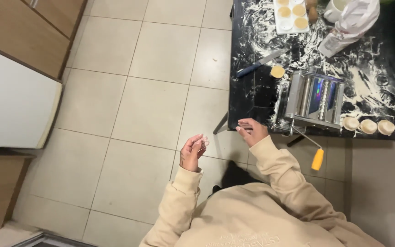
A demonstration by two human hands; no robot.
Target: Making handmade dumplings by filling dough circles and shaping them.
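My left hand (193, 151) hangs in the air over the tiled floor, fingers loosely curled and dusted white, holding nothing. My right hand (251, 131) rests on the near corner of a black, flour-strewn table (245, 100), fingers laid along its edge. Just right of that hand stands a metal pasta machine (314, 100), with a yellow-handled crank (317, 159) sticking out past the table edge. A small dough disc (277, 72) and a blue-handled knife (261, 63) lie beyond the machine.
Three dough rounds (368, 126) sit at the table's near edge right of the machine. A white tray of dough rounds (291, 13), a white mug (334, 9) and a paper flour bag (348, 27) stand at the far end. Wooden cabinets and a white appliance (14, 105) line the left.
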